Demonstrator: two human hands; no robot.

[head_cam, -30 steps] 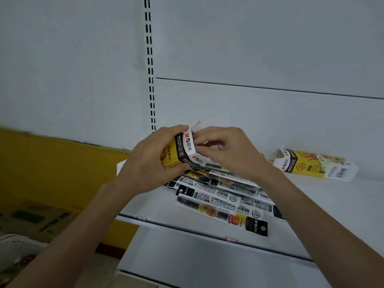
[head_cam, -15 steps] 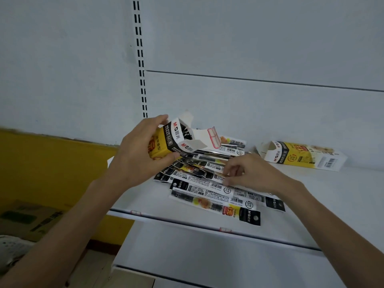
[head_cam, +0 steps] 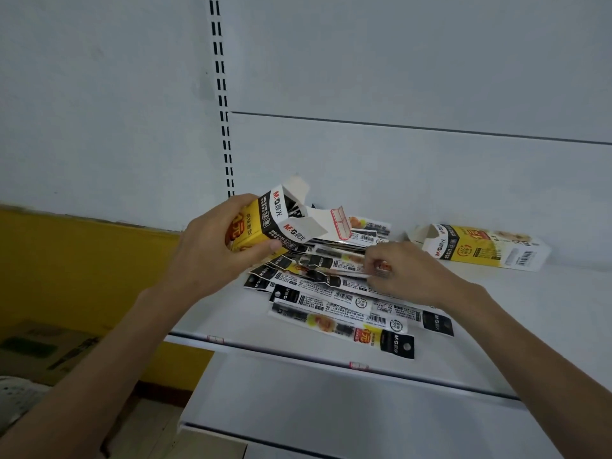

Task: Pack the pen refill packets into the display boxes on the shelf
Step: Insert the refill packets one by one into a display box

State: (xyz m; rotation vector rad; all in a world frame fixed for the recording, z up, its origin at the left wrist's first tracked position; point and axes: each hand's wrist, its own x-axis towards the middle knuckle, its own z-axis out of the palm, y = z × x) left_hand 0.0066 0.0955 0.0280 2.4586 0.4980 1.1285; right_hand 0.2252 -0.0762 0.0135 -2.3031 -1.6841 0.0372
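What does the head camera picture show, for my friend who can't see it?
A person's left hand holds an open yellow display box above a pile of pen refill packets on a white shelf, while the right hand pinches one packet. A second box lies farther right.

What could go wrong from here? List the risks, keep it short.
1. The right hand pinches into the overlapping packet pile; it may drag up several, or scatter them.
2. The front packet lies near the shelf edge; a nudge could knock it off.
3. The display box in the left hand has loose flaps at its open end, which could snag a packet going in.
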